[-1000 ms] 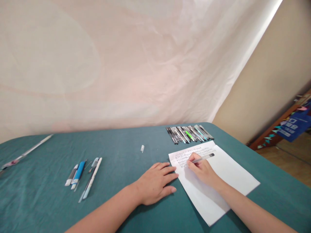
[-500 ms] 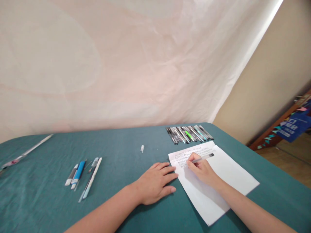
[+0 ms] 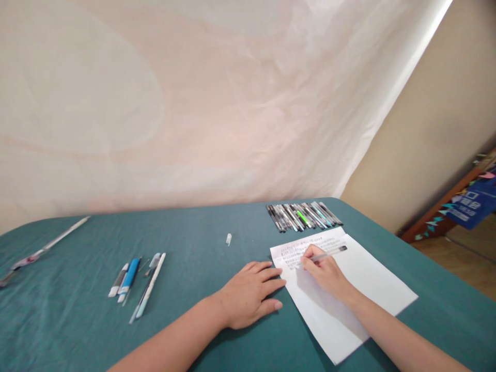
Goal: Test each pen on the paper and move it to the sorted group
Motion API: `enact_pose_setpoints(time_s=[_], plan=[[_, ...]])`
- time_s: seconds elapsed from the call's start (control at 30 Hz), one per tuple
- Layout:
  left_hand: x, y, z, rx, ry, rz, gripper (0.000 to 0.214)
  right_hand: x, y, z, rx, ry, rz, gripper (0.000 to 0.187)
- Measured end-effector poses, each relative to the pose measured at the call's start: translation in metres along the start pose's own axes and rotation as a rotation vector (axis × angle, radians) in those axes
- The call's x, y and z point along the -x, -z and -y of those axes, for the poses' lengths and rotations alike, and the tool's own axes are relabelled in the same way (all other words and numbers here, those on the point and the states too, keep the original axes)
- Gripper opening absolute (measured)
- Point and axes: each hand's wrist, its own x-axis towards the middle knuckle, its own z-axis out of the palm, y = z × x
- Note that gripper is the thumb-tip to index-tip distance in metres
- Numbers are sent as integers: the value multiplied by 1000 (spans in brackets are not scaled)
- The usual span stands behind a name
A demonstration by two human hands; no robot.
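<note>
A pen [image 3: 331, 253] with a dark end is gripped in my right hand [image 3: 323, 270], its tip down on the white paper [image 3: 368, 279]. Several lines of small handwriting cover the sheet's upper left part. My left hand [image 3: 251, 294] lies flat with fingers spread on the cloth, its fingertips at the paper's left edge. A small clear pen cap [image 3: 228, 239] rests on the table beyond my left hand.
A row of many pens [image 3: 304, 216] lies behind the paper. At the left are a blue pen-like item [image 3: 129, 279], a white pen [image 3: 151, 284] and a long pale stick [image 3: 50, 245]. The green-covered table [image 3: 194, 232] meets a hanging pale sheet [image 3: 232, 103].
My right hand has shifted slightly to the right along the writing with the pen. The left hand stays on the cloth; the whole view has moved a little.
</note>
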Motion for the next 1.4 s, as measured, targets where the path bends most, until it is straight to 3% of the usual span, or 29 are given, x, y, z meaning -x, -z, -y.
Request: enact_pose_setpoints(time_s=[0.23,0.33,0.53,0.67,0.93,1.1,1.27,1.4], plan=[[1,0,-4,-13,4,-11,44,1,-1,1,-40,-13,-11,14],[0,-1,4,-40,38,-51,40,1,-1,-1,-67,-40,-9,15],[5,4,58,-219,441,-344,33,1,-2,-4,-109,-50,20,18],[15,10,83,-249,596,-362,33,0,0,-2,-138,-18,-33,21],[21,14,85,-180,588,-368,18,4,1,2,-224,-16,-57,28],[21,12,86,-102,618,-420,8,9,0,12,-206,98,3,31],[18,9,84,24,498,-599,19,9,-6,40,-176,167,47,27],[16,9,84,97,503,-657,23,-1,-16,72,-123,242,72,18]])
